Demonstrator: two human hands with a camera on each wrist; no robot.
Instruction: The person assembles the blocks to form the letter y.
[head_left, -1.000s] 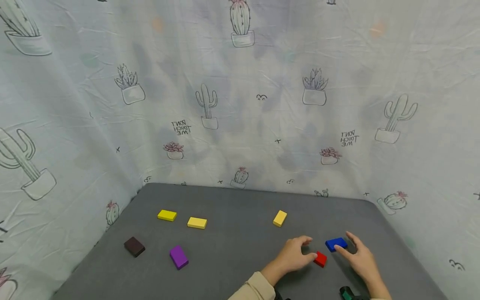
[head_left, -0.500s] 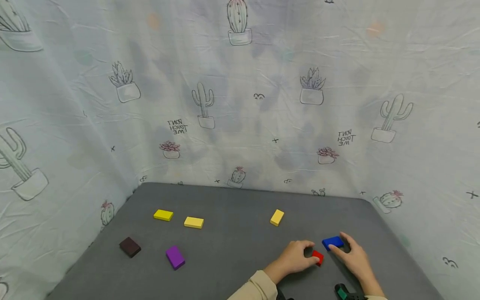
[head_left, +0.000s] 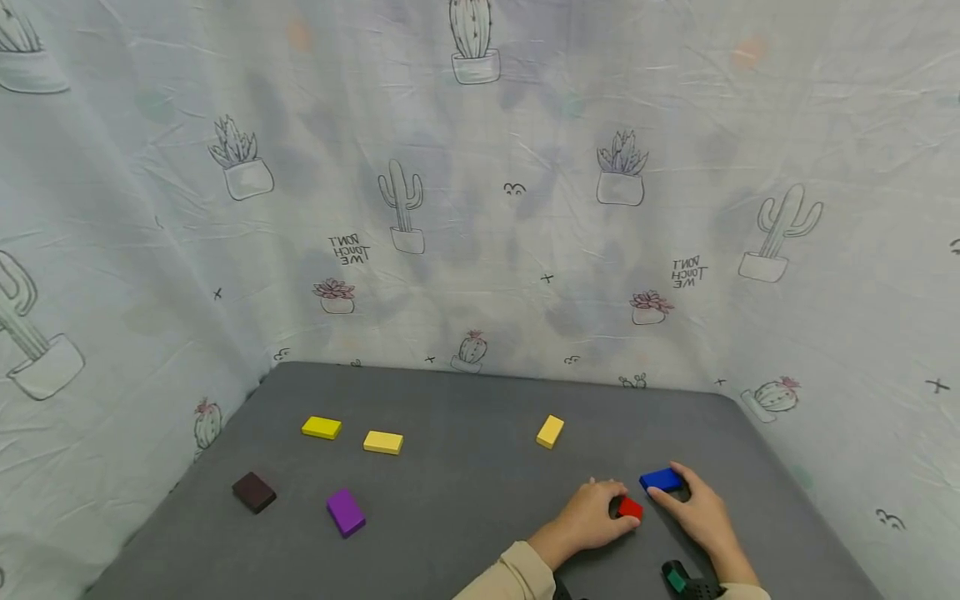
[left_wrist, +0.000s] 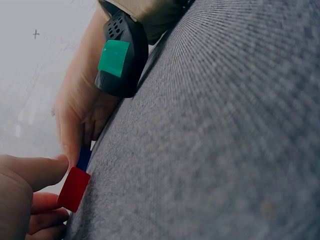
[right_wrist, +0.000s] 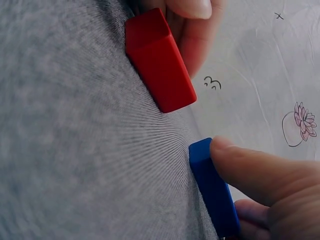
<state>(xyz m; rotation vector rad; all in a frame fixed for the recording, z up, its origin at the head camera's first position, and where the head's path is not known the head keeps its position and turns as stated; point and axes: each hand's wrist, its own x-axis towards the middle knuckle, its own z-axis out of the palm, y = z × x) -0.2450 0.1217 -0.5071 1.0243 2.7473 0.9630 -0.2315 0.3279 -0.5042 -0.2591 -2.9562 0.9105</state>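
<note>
At the right of the table, my left hand [head_left: 588, 514] pinches a red block [head_left: 630, 507] between thumb and fingers. Seen from the left wrist, the thumb lies along one side of this red block [left_wrist: 74, 189] and curled fingers along the other. Just beyond it, my right hand [head_left: 701, 512] grips a blue block [head_left: 660, 481] by its sides. The right wrist view has the thumb against one end of the blue block [right_wrist: 212, 185], with fingers partly hidden behind. Both blocks sit on the cloth, a small gap apart.
A yellow block [head_left: 550, 432] lies behind the hands. Farther left are two more yellow blocks, one bright [head_left: 322, 427] and one paler [head_left: 383, 442], a purple block [head_left: 346, 512] and a dark brown block [head_left: 254, 492]. A cactus-print curtain [head_left: 480, 208] borders the grey table [head_left: 450, 533].
My left hand has closed in from beside the red block to pinch it. The right thumb and fingers have closed onto the blue block. The head view has shifted slightly.
</note>
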